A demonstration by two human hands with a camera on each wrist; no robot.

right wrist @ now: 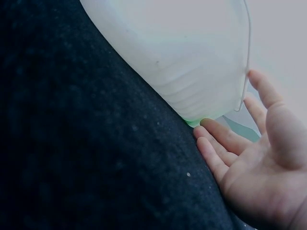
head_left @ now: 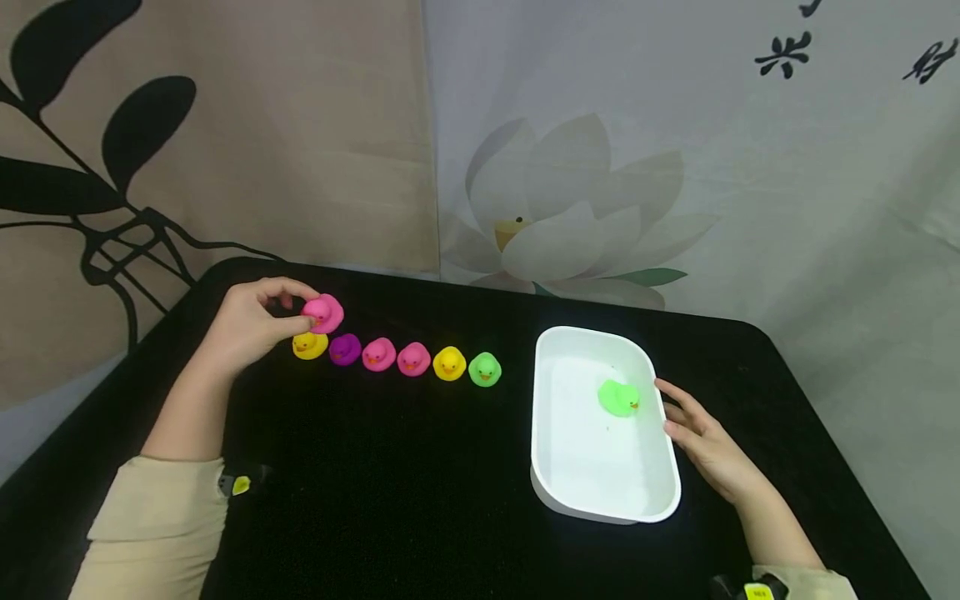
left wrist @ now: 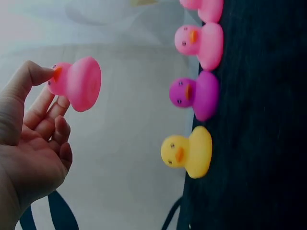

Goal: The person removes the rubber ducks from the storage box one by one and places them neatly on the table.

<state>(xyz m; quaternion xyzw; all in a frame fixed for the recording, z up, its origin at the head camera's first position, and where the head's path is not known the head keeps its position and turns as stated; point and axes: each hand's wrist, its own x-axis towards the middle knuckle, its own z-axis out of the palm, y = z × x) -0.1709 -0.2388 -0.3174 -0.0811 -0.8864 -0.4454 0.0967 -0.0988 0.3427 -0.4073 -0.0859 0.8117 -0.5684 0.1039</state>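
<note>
My left hand (head_left: 251, 321) pinches a pink rubber duck (left wrist: 84, 85) between thumb and fingertips, holding it up over the left end of a row of ducks. Under it in the head view sits a yellow duck (head_left: 309, 345), with a purple duck (head_left: 345, 350) beside it. At the right, my right hand (head_left: 708, 446) touches the side of a white plastic tub (head_left: 581, 475), its fingers extended along the wall and rim. Inside the tub lies a green duck (head_left: 618, 398), turned toward the right wall.
The row continues rightward with two pink ducks (head_left: 378, 354), another yellow duck (head_left: 449, 363) and a green duck (head_left: 485, 369), short of the tub. A black cloth (head_left: 375, 500) covers the table. Behind it hangs a printed curtain (head_left: 337, 125) with leaves and a white flower.
</note>
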